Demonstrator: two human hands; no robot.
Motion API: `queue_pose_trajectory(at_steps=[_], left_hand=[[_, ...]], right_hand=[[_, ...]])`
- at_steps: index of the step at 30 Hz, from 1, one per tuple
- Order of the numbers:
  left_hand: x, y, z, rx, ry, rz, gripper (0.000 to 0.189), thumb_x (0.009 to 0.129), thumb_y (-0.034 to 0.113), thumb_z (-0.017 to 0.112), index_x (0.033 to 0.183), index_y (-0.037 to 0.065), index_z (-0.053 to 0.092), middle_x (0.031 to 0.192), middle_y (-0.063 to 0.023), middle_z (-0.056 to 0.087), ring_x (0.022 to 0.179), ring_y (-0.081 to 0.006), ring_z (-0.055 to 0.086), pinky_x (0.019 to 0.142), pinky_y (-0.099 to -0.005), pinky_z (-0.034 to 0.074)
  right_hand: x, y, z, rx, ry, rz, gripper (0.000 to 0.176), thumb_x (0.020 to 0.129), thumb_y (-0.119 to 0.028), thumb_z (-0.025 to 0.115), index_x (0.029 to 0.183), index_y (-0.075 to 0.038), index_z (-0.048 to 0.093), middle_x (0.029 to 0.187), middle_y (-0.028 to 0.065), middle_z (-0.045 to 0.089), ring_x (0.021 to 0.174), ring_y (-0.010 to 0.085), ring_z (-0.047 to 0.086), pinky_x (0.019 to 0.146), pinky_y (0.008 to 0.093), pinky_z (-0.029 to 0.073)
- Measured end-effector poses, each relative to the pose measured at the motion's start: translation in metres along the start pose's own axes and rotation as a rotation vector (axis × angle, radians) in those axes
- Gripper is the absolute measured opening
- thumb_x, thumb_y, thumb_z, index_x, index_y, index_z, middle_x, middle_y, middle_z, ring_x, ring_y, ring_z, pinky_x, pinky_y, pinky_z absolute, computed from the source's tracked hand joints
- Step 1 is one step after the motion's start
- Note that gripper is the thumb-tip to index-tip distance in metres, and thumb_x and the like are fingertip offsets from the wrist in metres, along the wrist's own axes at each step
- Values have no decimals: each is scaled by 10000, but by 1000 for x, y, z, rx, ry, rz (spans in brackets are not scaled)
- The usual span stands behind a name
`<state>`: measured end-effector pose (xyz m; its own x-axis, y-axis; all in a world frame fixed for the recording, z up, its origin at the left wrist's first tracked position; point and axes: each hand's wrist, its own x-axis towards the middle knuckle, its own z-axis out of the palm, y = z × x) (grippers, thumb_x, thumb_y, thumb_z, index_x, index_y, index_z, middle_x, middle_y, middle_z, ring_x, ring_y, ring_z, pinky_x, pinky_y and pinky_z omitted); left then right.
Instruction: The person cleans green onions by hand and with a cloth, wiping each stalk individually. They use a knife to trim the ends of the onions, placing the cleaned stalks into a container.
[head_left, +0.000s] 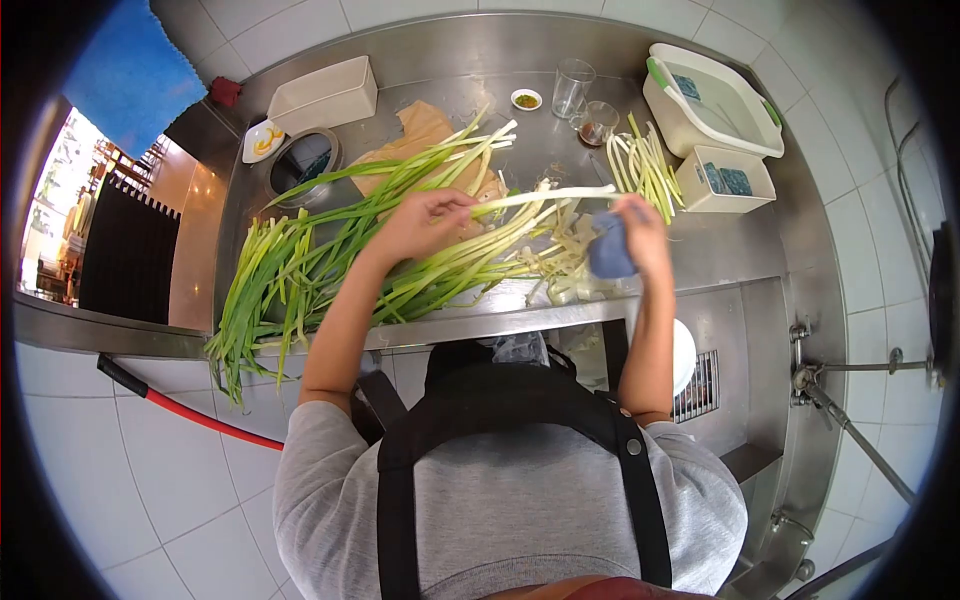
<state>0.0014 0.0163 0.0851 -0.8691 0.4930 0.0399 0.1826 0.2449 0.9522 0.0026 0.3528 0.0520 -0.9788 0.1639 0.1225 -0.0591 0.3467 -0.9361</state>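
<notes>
A long spring onion stretches between my hands, its white end toward the right. My left hand is closed round its greener part, above the pile of spring onions. My right hand is closed with its fingertips at the white root end. From that same hand hangs a blue-grey piece that looks like cloth, slightly blurred. Beneath it lie pale peelings. More spring onions with white stalks lie in a bunch just beyond my right hand.
On the steel counter stand a drinking glass, a shorter glass and a small sauce dish. A water-filled basin and a box with blue sponges are at right. Brown paper lies under the leaves.
</notes>
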Motion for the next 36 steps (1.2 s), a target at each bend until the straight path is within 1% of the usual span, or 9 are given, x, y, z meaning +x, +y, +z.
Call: queue_pose_trajectory(at_steps=[4,7,9,10,14,23,29,31,36], left_hand=[[-20,-25,-50,22,178,-18,208,897,132,546,1058,8,587,842,-13,616,693,-37,535,598,-172,406],[-16,-27,-62,-23,230,-79,214,904,138,534,1071,12,578,848,-29,616,643,-36,497,565,-180,397],[-16,-27,-59,-51,226,-124,224,907,143,528,1083,11,570,863,-43,619,634,-44,488,575,-192,416],[-11,-24,-52,-91,234,-102,224,917,155,512,1085,15,557,850,-37,612,606,-40,443,549,-189,386],[3,-14,-29,-197,218,-1,196,944,141,448,1088,27,517,808,-34,585,570,-51,413,506,-185,342],[19,2,37,-219,-12,-20,201,964,171,398,1087,34,478,791,-3,523,649,-47,426,585,-194,381],[23,-1,56,-3,48,294,172,959,190,423,1011,42,493,740,29,463,642,-28,403,564,-176,344],[19,0,46,-122,-45,52,162,954,184,437,974,40,509,679,28,465,592,-28,408,526,-175,336],[14,7,43,-136,-23,-21,152,948,179,451,948,44,521,627,26,476,533,-26,401,482,-179,319]], right_hand=[[21,41,-79,236,524,49,135,868,-129,530,824,-26,604,752,15,594,701,125,525,662,268,435],[14,39,-84,184,370,89,156,858,-157,542,824,-16,602,745,35,604,684,152,543,657,295,442],[6,47,-66,-253,-132,135,226,840,-220,580,900,-6,621,783,92,635,705,193,571,673,315,448],[-3,23,-55,-456,-395,133,413,770,-366,654,968,-4,634,873,164,647,796,248,604,738,331,458],[-11,24,-18,-821,-671,207,661,627,-581,702,964,-15,656,978,200,635,924,309,606,827,345,452],[-20,-52,65,269,-207,-148,233,808,-220,671,899,-7,649,788,57,657,746,92,586,688,237,457],[-25,-51,81,254,-243,-116,199,873,-194,584,856,-1,627,739,48,642,690,93,574,659,241,450],[-23,-47,81,255,-249,-163,208,880,-199,574,848,0,624,732,47,637,684,92,571,658,239,449],[-18,-44,77,303,-254,-227,211,886,-198,569,830,-2,620,725,41,631,680,83,563,658,233,446]])
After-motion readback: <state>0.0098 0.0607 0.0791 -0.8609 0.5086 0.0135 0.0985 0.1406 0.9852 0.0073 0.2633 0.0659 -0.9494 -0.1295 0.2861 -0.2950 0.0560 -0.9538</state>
